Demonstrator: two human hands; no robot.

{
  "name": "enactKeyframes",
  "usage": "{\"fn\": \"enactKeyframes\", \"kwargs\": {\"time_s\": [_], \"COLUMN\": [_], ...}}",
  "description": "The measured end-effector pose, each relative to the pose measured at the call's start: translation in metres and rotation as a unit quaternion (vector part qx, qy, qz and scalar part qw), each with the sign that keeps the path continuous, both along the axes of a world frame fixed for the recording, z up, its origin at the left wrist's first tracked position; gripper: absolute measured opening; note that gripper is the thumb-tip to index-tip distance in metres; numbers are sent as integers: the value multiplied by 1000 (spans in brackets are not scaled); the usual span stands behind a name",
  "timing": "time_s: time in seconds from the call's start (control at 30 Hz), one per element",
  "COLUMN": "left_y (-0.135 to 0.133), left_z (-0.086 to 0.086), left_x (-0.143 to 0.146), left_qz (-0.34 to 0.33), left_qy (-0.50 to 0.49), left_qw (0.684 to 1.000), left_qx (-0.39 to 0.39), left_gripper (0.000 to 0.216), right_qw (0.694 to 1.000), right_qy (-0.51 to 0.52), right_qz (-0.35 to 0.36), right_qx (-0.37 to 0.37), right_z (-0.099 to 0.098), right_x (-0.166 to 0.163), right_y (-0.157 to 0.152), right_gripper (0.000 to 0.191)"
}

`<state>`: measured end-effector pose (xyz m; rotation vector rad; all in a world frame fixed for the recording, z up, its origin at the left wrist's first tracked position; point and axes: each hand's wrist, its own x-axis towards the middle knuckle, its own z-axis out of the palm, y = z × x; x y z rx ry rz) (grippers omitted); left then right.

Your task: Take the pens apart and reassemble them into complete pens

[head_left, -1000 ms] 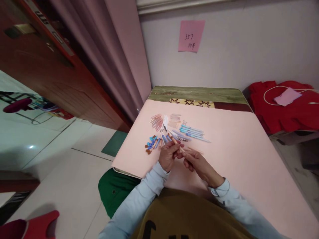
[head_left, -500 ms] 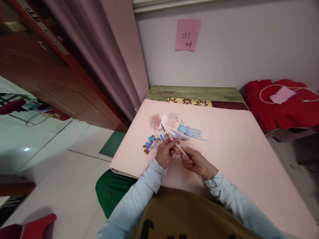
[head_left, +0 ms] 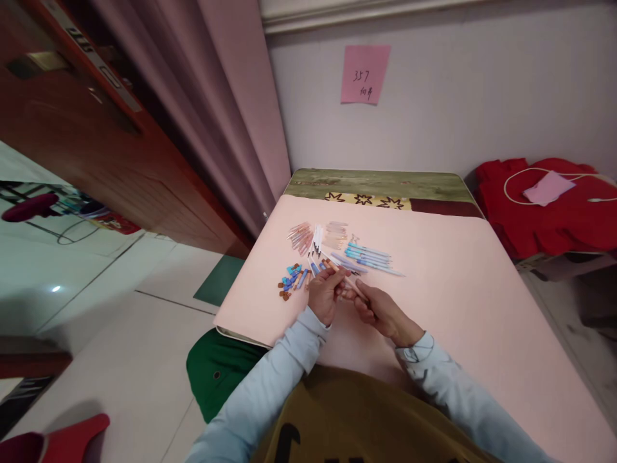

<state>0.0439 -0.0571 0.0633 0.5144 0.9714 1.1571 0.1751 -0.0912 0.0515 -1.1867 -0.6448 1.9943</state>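
The big pink surface (head_left: 457, 289) has pen parts on it, laid in small heaps by kind: blue pens (head_left: 371, 256), thin white refills (head_left: 317, 239), pinkish tubes (head_left: 301, 235), and little blue and brown caps (head_left: 292, 280). Each kind seems to lie together so it is easy to find. All of them are close in front of the person, within easy reach. The left hand (head_left: 324, 294) and the right hand (head_left: 383, 312) meet just on the near side of the heaps. Both are curled almost closed, and their fingertips pinch one thin peach pen (head_left: 354, 287), each hand near one end. Held at both ends, the pen is likely steady. It slants from the heaps toward the person's right.
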Motion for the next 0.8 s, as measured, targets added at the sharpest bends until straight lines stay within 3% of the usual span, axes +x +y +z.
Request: {"fn": "enactKeyframes", "kwargs": {"time_s": [0.23, 0.47, 0.63, 0.8], "left_y": [1, 2, 6, 19], "left_z": [2, 0, -6, -14], "left_x": [1, 0, -4, -17], "left_qz": [6, -2, 38, 74], "left_qy": [33, 14, 14, 57], "left_qw": [999, 1000, 999, 995], "left_qx": [-3, 15, 8, 17], "left_gripper": [26, 25, 26, 26], "right_qw": [979, 992, 975, 933], "right_qy": [-92, -94, -132, -252], "right_qz": [-95, -55, -96, -135], "right_qx": [156, 68, 151, 221], "right_z": [1, 1, -1, -1], "right_x": [-2, -3, -7, 1], "right_y": [-1, -2, 1, 2], "right_gripper": [42, 53, 44, 39]}}
